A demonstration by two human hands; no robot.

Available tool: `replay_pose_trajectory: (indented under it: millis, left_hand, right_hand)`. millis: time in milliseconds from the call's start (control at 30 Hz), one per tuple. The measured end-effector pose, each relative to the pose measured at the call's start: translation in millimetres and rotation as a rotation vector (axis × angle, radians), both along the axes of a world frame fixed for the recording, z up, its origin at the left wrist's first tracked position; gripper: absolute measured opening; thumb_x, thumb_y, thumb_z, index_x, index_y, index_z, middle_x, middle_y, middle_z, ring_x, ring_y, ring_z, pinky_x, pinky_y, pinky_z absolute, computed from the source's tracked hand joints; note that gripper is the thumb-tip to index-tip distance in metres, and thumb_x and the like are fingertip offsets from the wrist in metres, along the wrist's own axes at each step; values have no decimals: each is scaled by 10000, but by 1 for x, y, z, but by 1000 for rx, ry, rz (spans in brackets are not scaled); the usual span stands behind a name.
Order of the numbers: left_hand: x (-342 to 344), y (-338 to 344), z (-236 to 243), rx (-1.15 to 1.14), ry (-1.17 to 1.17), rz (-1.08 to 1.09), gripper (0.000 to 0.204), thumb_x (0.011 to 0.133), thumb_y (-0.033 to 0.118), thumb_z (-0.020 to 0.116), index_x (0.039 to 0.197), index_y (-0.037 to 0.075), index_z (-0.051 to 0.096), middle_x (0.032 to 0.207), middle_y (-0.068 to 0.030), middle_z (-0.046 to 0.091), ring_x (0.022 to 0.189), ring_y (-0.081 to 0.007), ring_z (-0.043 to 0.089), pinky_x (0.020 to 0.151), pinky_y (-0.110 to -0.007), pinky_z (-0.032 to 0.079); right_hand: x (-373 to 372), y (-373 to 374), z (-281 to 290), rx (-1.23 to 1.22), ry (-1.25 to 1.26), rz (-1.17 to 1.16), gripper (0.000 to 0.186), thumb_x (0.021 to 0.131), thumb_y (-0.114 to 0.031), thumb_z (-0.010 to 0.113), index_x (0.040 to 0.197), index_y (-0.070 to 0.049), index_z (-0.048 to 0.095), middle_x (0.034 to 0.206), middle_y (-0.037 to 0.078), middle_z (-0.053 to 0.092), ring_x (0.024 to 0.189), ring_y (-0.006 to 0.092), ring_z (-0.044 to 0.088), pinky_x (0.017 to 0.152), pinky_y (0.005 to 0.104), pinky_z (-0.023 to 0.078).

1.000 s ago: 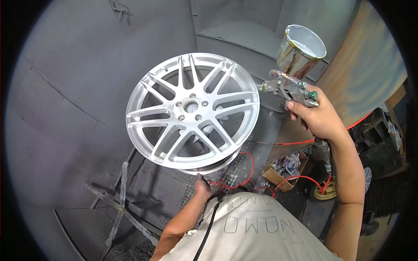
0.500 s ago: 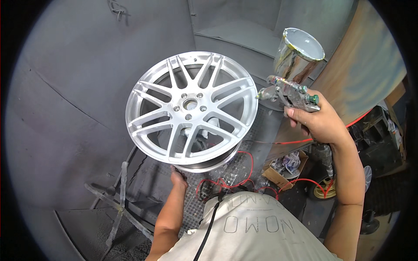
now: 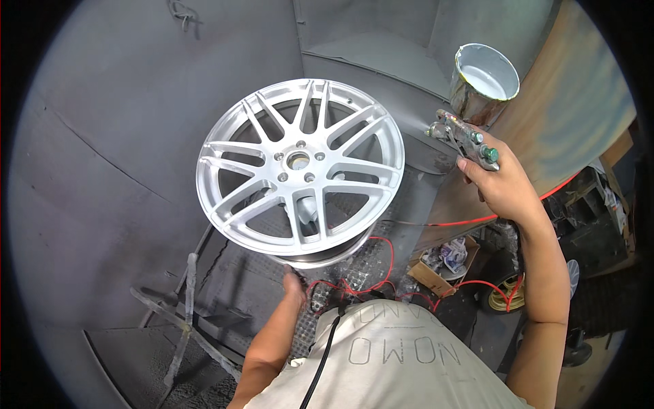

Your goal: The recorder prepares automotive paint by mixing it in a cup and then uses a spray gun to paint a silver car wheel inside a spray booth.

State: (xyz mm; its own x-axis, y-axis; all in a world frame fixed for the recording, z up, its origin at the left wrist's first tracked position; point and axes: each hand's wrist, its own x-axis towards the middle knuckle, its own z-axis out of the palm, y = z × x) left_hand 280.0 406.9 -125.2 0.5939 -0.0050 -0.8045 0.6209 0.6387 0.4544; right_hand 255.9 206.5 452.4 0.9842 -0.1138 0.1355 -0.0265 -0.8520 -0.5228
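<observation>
My left hand [image 3: 294, 285] pinches the lower rim of the silver alloy wheel [image 3: 300, 167], face tilted up for coating. Right of the wheel, my right hand [image 3: 503, 187] wraps its grip around the spray gun [image 3: 470, 136], cup upright.

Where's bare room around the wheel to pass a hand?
Free: left of the silver wheel, against the grey booth wall; also between its right rim and the spray gun. Crowded: below it, where the left hand meets red cables and the stand.
</observation>
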Motion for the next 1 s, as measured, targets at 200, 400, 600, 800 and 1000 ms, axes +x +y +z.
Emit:
replay_pose_trajectory:
  millis: [200, 400, 600, 800, 1000]
  left_hand:
    - [32, 67, -18, 10, 5, 16, 530, 1020, 635, 413, 696, 218, 448, 598, 36, 418, 534, -154, 427, 526, -336, 327]
    - [39, 87, -16, -81, 54, 225, 540, 1002, 669, 424, 693, 226, 432, 592, 40, 380, 520, -157, 387, 505, -347, 298]
    - [-10, 48, -8, -222, -11, 57, 480, 1042, 621, 369, 840, 205, 499, 640, 34, 388, 600, -161, 409, 586, -334, 339]
    - [-15, 44, -8, -246, -2, -76, 466, 1060, 589, 364, 851, 196, 504, 652, 28, 416, 602, -166, 406, 592, -345, 347]
    - [10, 97, -20, -10, -38, -65, 498, 1058, 585, 382, 778, 191, 499, 654, 19, 457, 602, -171, 432, 591, -344, 349]
  right_hand:
    - [2, 25, -10, 169, 164, 54, 381, 930, -118, 664, 1300, -40, 618, 782, -8, 594, 693, 78, 556, 610, 269, 459]
    - [3, 45, -22, 357, 280, 90, 275, 932, -162, 681, 1181, -54, 640, 795, 3, 641, 667, 65, 582, 487, 252, 427]
    - [7, 57, -31, 133, 128, 67, 404, 936, -127, 661, 1325, -33, 601, 835, 16, 642, 711, 83, 577, 639, 272, 486]
    - [7, 64, -28, -31, -24, -21, 446, 936, -97, 635, 1372, -29, 578, 801, 1, 613, 713, 88, 556, 678, 274, 478]
    - [5, 82, -30, 235, 225, 19, 346, 924, -137, 679, 1258, -57, 635, 754, -7, 628, 656, 69, 570, 554, 253, 460]
